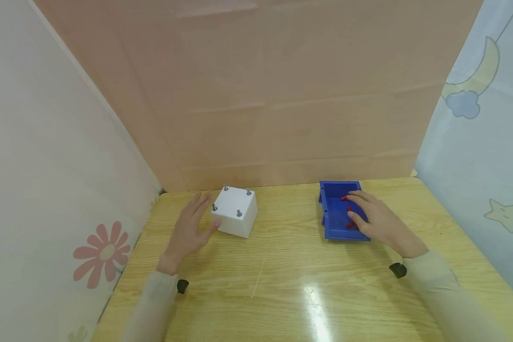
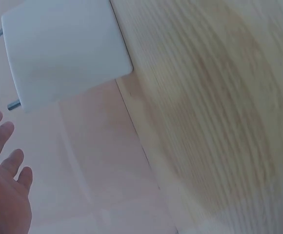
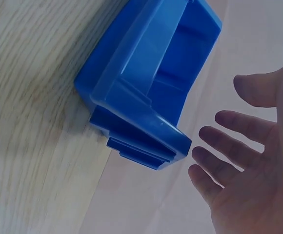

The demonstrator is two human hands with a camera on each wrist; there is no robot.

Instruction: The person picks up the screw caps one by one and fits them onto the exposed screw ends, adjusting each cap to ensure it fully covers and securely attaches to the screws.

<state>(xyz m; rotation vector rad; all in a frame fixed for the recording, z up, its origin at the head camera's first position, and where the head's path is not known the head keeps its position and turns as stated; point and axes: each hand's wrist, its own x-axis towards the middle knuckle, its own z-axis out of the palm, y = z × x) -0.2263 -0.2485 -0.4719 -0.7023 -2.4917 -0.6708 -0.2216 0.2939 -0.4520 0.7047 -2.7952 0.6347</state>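
Observation:
A white block [image 1: 235, 204] with upright threaded studs near its top corners stands on the table, left of centre. Beside its left face is my left hand [image 1: 189, 228], fingers spread and nothing held; the thumb tip overlaps the block's near face in the head view. In the left wrist view two studs [image 2: 14, 105] stick out from the block's side edge. My right hand [image 1: 378, 221] hovers over the right side of a blue bin [image 1: 335, 223], fingers loosely bent. Small red pieces [image 1: 349, 224] lie in the bin, partly hidden by that hand. The right wrist view shows separated, extended fingers [image 3: 229, 141].
The wooden table [image 1: 282, 275] ends at a brown paper backdrop [image 1: 282, 118] behind the block and bin. Patterned white panels flank it, a flower panel [image 1: 47, 166] on the left and a moon-and-star panel [image 1: 496, 156] on the right.

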